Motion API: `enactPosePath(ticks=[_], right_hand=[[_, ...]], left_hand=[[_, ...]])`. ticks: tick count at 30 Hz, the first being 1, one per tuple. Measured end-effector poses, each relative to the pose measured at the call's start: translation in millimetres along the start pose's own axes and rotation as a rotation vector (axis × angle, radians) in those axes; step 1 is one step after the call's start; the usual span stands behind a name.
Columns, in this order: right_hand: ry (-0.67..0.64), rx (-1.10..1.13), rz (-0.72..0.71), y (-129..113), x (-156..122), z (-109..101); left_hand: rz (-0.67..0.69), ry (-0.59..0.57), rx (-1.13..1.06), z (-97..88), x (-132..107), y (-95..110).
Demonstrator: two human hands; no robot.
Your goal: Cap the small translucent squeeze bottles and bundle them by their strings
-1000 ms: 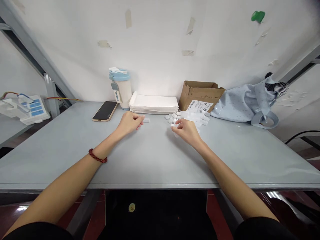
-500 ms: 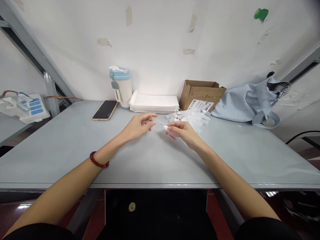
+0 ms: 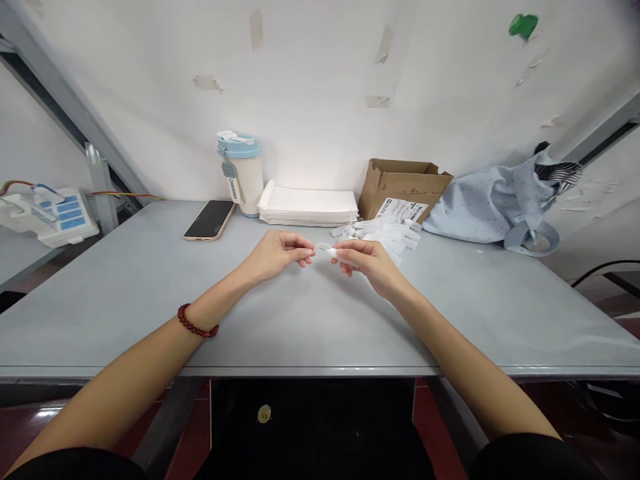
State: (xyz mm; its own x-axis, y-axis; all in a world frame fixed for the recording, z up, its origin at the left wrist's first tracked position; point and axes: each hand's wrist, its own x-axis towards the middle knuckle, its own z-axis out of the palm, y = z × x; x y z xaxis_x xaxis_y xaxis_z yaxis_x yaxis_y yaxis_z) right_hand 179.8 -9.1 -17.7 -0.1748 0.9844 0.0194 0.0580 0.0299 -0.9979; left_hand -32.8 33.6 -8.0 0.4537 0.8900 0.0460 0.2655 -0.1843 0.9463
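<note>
Our left hand (image 3: 279,255) just narrowed its grip, pinching thin translucent curved strand (image 3: 321,245), center frame; right hand (image 3: 371,263) pinches small white plastic piece (image 3: 333,253) at strand's other end. So both ends held.

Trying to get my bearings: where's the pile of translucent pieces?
In the head view, the pile lies right of centre on the table, in front of the cardboard box, just beyond the right hand.

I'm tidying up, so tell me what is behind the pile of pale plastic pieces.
A cardboard box with a printed white label on its front stands behind the pile. The pile hides part of the box's base from view.
</note>
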Motion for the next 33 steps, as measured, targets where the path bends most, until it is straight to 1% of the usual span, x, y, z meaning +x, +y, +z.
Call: enactPosePath(ticks=[6, 10, 33], right_hand=[[-0.022, 0.007, -0.010, -2.6, -1.4, 0.7], [-0.034, -0.022, -0.013, -2.4, -1.8, 0.8], [-0.021, -0.008, 0.002, 0.5, -1.3, 3.1]], left_hand=[[-0.023, -0.052, -0.151, -0.1, -0.3, -0.5], [-0.025, -0.052, -0.198, 0.1, -0.1, -1.1], [-0.046, -0.040, -0.170, -1.2, -0.5, 0.6]])
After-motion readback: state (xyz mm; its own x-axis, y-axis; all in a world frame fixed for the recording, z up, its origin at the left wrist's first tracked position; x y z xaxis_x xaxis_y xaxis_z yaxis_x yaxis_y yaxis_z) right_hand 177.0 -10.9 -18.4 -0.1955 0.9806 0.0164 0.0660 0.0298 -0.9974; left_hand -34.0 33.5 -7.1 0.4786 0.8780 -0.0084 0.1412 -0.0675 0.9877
